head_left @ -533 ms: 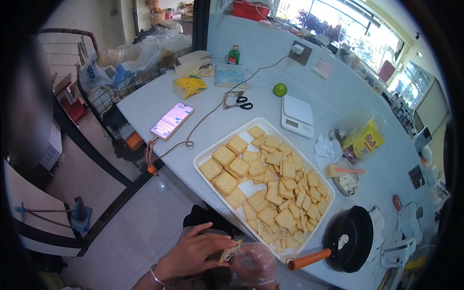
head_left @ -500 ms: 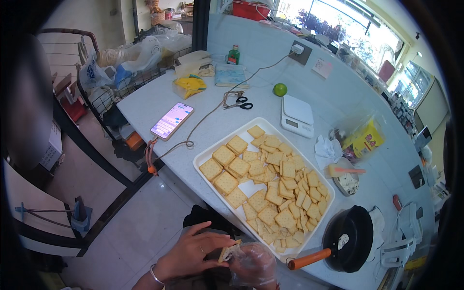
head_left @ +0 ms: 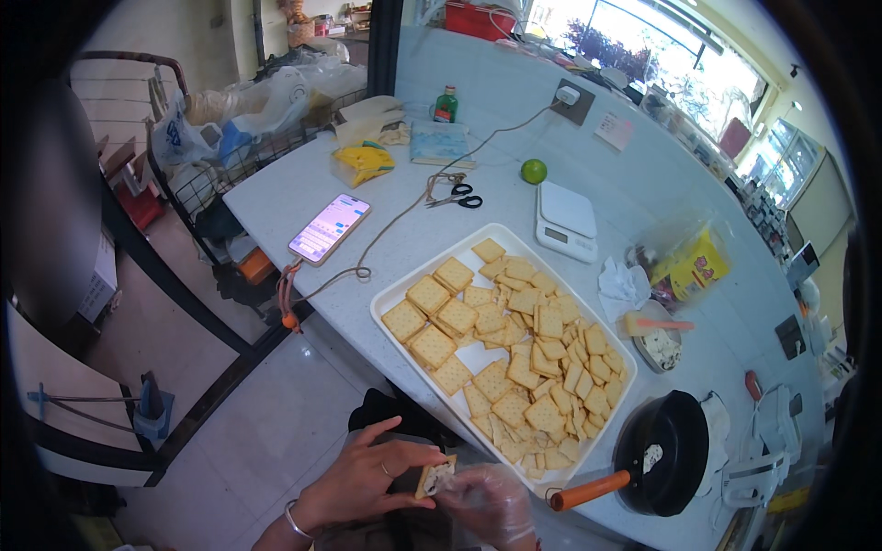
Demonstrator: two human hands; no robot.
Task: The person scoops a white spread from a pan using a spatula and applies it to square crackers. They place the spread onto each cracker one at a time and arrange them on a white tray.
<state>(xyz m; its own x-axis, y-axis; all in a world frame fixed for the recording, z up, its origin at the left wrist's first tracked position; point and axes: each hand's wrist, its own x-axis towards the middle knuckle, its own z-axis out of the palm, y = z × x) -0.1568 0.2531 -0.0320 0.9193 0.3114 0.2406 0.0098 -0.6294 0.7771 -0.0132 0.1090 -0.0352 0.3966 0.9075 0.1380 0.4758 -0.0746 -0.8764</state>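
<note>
My left hand [head_left: 384,470], bare, holds a square cracker [head_left: 425,481] by its edges between thumb and fingers. White, lumpy filling [head_left: 439,477] covers the cracker's upper face. My right hand [head_left: 491,500] wears a clear plastic glove; its fingers are drawn together against the right side of the filling, and whether they pinch anything is hidden. Both hands are low in front of the table, just off the near edge of a white tray [head_left: 386,308]. Many square crackers [head_left: 514,367] lie in it: neat stacks at the left, a loose heap at the right.
To the tray's right are a black pan [head_left: 682,441] with a wooden handle and a bowl [head_left: 663,351] of white filling with a spatula [head_left: 648,324]. A kitchen scale [head_left: 563,220], green lime [head_left: 533,171], scissors [head_left: 459,196] and lit phone [head_left: 331,228] lie behind; a cable [head_left: 390,241] crosses the table.
The gloved right hand has shifted a little to the right, showing more of the filling. The cracker's face is turned more into view. My left hand stays nearly in place.
</note>
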